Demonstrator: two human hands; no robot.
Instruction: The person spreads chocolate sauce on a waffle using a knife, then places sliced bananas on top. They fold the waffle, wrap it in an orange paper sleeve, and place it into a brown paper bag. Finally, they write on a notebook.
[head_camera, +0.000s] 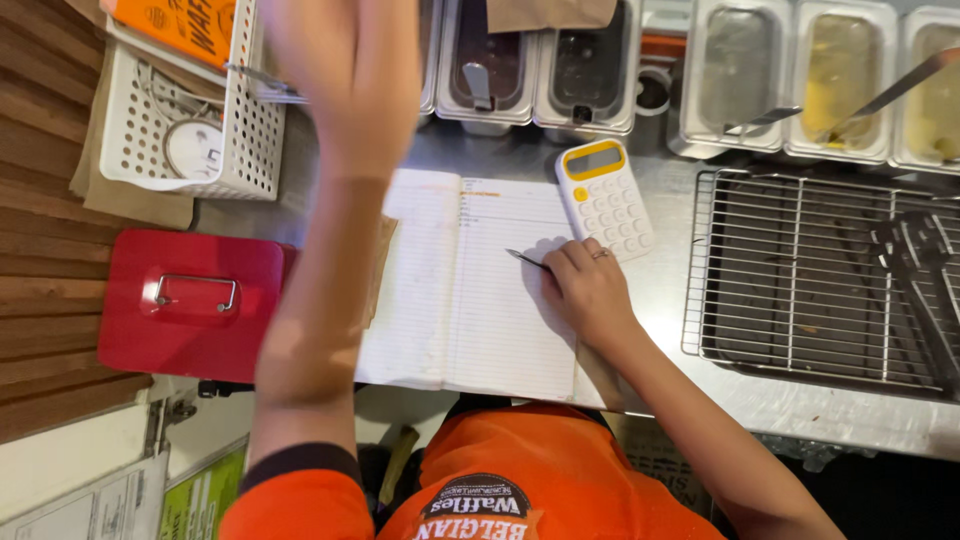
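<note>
**Pen on ledger, left arm raised**

Head view: right hand at frame centre, fingers curled closed around a dark pen, tip on the lined page of an open notebook; left hand raised at upper centre-left, motion-blurred, grip and contents cannot be told; white-and-yellow calculator just beside the right hand, overlapping the notebook's upper right corner; red metal box at left; white perforated basket upper left; wire cooling rack at right.
</note>
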